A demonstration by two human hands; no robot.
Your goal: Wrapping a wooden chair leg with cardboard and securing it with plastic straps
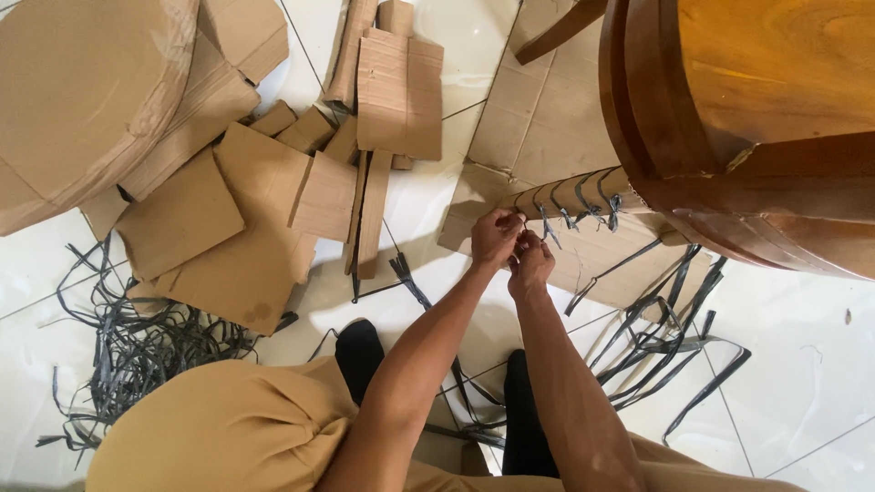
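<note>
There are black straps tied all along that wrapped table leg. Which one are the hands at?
The strap at the leg's free end, farthest from the wooden table. The left hand and right hand pinch it; the other straps hang untouched.

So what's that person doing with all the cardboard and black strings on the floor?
A person is crouched over a white tiled floor. Both hands, the left hand and the right hand, pinch a black strap at the end of a cardboard-wrapped leg of a wooden piece of furniture. Several straps are tied around that leg. Cardboard pieces lie to the left, and loose black straps are scattered on both sides.
</note>
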